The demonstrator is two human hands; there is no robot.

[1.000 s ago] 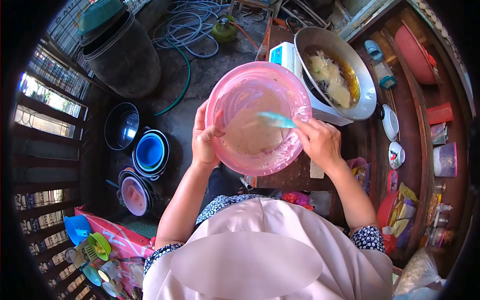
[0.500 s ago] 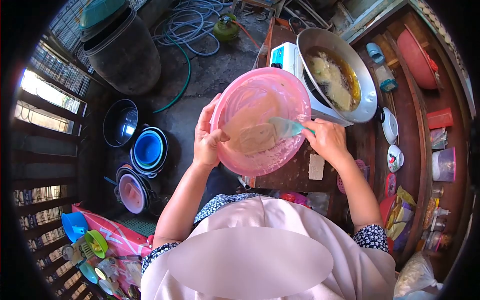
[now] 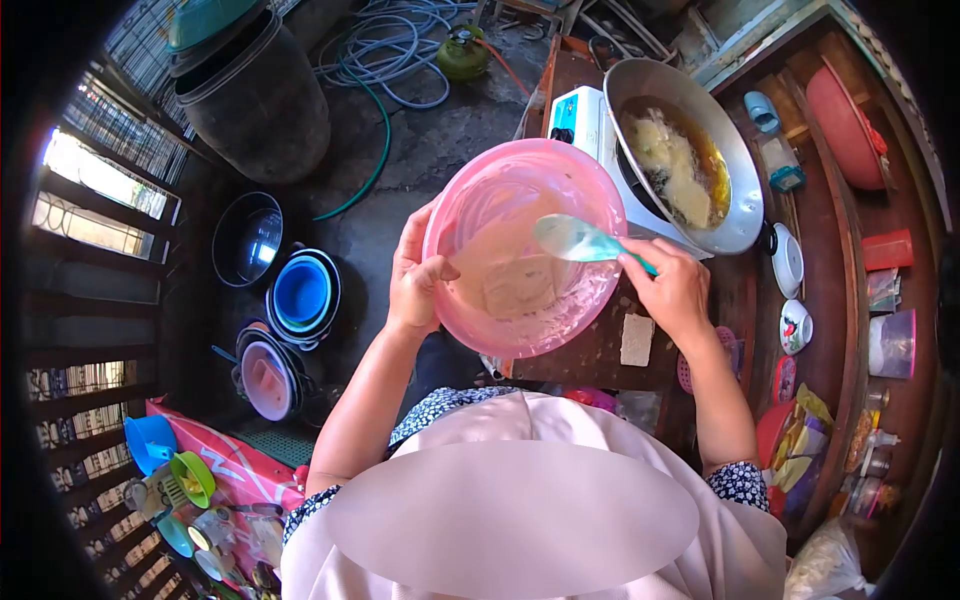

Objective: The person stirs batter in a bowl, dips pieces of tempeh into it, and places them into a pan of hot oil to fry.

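A pink plastic bowl (image 3: 590,190) is tilted in front of me, with pale batter (image 3: 480,260) spread over its inside. My left hand (image 3: 415,285) grips its left rim, thumb inside and fingers behind. Closed round the handle of a teal rice paddle (image 3: 575,238), my right hand (image 3: 668,288) is at the bowl's right rim. The paddle's batter-smeared blade lies over the bowl's inside. Under the batter, a flat slab-like piece (image 3: 520,285) shows faintly. Behind the bowl, to the right, pale pieces (image 3: 680,175) fry in oil in a large metal wok (image 3: 740,190).
The wok sits on a white stove (image 3: 585,125). A pale rectangular block (image 3: 636,340) lies on the wooden table (image 3: 580,365) beside my right wrist. Stacked basins (image 3: 302,292) stand on the floor to the left. Wooden shelves on the right hold small bowls (image 3: 795,327) and jars.
The paddle has lifted from the batter and turned its blade more toward me, moving slightly right with my right hand. My left hand keeps its hold on the bowl.
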